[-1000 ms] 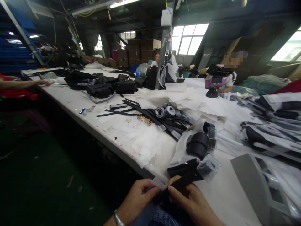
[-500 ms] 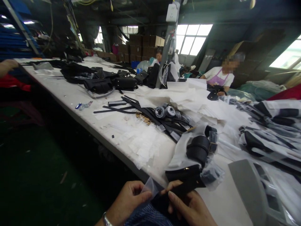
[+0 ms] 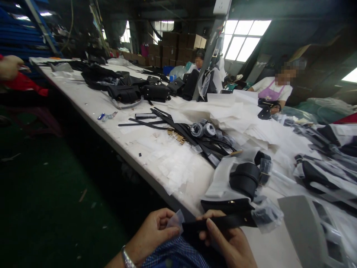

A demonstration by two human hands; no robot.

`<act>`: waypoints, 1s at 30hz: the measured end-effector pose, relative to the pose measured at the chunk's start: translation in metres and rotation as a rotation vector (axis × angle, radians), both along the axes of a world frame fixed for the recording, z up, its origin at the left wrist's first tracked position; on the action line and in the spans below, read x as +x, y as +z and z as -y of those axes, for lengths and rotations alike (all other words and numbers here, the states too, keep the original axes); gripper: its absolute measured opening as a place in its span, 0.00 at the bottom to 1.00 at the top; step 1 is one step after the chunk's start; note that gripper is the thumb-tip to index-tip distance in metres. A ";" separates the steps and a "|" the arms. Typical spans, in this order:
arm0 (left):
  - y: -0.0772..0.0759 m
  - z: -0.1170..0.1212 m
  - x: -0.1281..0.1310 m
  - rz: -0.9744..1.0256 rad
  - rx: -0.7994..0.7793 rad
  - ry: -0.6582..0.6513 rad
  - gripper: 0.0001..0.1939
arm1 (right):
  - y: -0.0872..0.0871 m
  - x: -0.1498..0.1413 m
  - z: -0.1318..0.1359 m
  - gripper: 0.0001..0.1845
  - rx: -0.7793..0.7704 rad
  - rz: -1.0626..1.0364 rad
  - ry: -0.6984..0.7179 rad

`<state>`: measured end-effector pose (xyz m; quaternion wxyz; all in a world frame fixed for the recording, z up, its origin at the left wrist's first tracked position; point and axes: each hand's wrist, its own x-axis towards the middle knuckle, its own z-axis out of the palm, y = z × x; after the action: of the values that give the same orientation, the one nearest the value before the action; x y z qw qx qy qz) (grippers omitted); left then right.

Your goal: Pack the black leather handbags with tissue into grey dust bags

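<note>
Left hand (image 3: 152, 232) has its thumb and fingers pinched tight on a little piece of clear plastic film (image 3: 176, 220), and the right hand (image 3: 232, 238) is clamped on a flat black strap (image 3: 237, 221), thumb on the near side. The strap runs from just beside the left fingers, through the right ones, and out to a bundle of crinkly clear wrap (image 3: 267, 216) past them. It's dim and kinda soft down there, so I can't tell if the film is stuck to the strap's end or only next to it. Right behind the right fingers, on the surface (image 3: 192, 191), there's a black flap piece (image 3: 216, 205) with a small gold-coloured fitting, then a fat black coil (image 3: 244, 180) beyond that. Further out from the fingers is a messy pile of long black straps (image 3: 192, 139) with a couple of wrapped rolls (image 3: 209, 130), plus pale film scraps (image 3: 175, 167) closer in. Off to the right of the right fingers sits a chunky gray thing (image 3: 297, 219), maybe a tape dispenser. Silver band (image 3: 127, 257) on the left wrist, and way beyond the fingers, a co-worker in a purple apron (image 3: 270, 91).
</note>
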<state>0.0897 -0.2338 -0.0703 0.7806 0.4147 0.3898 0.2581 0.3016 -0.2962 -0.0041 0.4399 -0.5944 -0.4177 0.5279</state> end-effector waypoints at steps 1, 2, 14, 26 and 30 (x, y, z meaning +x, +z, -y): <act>0.000 0.000 -0.001 -0.008 0.004 0.006 0.18 | 0.001 -0.001 0.000 0.21 -0.001 0.010 -0.008; 0.000 0.000 -0.001 -0.013 0.006 0.009 0.18 | 0.002 -0.001 0.000 0.21 -0.001 0.021 -0.022; 0.002 0.007 -0.005 0.001 0.074 -0.006 0.19 | -0.001 -0.005 0.000 0.20 0.017 0.024 -0.097; 0.004 0.005 -0.001 0.017 0.144 -0.041 0.22 | 0.005 -0.014 -0.002 0.21 0.045 0.029 -0.196; 0.005 0.006 0.000 -0.002 0.131 -0.036 0.22 | 0.005 -0.014 -0.003 0.22 0.039 0.032 -0.208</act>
<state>0.0895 -0.2401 -0.0657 0.7561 0.4721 0.3652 0.2684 0.2873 -0.2936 0.0012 0.4972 -0.6342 -0.3708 0.4616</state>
